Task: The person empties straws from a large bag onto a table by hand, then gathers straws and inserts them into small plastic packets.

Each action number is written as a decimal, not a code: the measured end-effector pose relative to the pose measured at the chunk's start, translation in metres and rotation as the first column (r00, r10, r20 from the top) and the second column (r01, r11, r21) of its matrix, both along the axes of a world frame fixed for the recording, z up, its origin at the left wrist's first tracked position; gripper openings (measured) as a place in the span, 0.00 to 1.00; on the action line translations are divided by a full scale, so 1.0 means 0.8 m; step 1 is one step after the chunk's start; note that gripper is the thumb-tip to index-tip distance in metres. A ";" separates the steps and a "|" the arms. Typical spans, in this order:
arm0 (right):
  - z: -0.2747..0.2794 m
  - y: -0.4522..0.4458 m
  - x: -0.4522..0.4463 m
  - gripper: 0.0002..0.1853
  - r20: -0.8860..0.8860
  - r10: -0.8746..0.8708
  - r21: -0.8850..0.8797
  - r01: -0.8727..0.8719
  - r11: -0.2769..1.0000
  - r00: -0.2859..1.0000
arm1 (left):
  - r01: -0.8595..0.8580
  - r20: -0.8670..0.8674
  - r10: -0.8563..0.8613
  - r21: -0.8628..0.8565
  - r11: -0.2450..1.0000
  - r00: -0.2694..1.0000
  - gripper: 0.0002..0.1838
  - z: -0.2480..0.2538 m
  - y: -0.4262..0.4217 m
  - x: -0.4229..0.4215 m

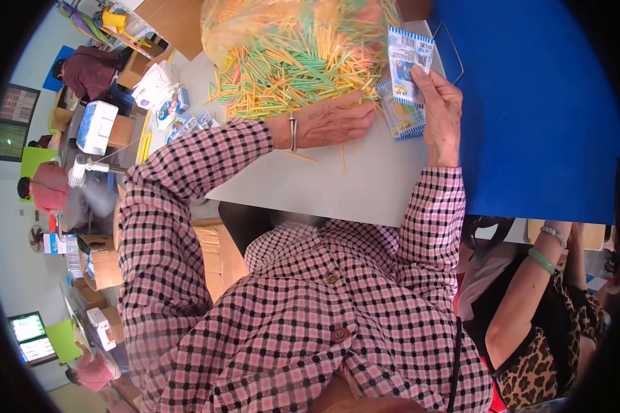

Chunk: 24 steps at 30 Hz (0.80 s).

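My left hand [337,122], with a bracelet at the wrist, rests at the near edge of a big heap of thin yellow, green and pink sticks [289,79]. Its fingers are curled, and a few stick ends show between thumb and fingers; how many it holds is hidden. Between thumb and fingers, my right hand [442,103] grips a small blue-and-white printed packet [408,51], held upright. Just below that packet, a second clear packet with striped ends [405,124] lies on the grey table [303,186], sticks visible inside it.
A large clear plastic bag [282,24] spills the sticks from behind. More striped packets [186,127] lie left of the heap, near a white bag [155,86]. A blue panel [530,110] covers the right side. A co-worker's arm [520,303] is at lower right.
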State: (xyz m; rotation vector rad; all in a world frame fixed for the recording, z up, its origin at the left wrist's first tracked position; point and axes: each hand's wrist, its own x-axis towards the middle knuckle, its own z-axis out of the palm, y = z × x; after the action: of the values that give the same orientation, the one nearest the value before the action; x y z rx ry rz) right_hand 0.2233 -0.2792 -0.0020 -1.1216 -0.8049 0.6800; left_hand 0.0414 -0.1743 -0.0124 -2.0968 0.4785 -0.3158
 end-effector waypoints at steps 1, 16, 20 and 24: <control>-0.001 0.001 0.000 0.11 -0.008 0.003 0.005 -0.003 1.000 1.000 | -0.002 0.003 0.002 0.003 1.000 1.000 0.11 0.002 -0.001 0.002; -0.005 0.002 -0.003 0.10 -0.020 -0.015 -0.029 0.014 0.999 1.000 | 0.022 0.101 0.342 -0.974 0.227 0.934 0.10 -0.015 0.021 -0.002; -0.025 0.011 -0.002 0.09 0.018 -0.011 -0.016 0.011 1.000 1.000 | 0.183 -0.038 0.428 -0.867 -0.464 0.903 0.11 0.010 0.032 -0.009; -0.026 0.014 -0.012 0.08 0.002 0.050 -0.018 -0.050 0.999 0.999 | 0.376 -0.082 0.476 -0.504 -0.777 0.875 0.12 0.024 0.043 -0.003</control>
State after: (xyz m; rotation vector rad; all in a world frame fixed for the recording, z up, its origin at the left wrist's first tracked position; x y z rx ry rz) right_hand 0.2135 -0.2683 -0.0225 -1.1217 -0.8327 0.7290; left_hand 0.0392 -0.1402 0.0068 -3.6786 -1.5435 -2.0867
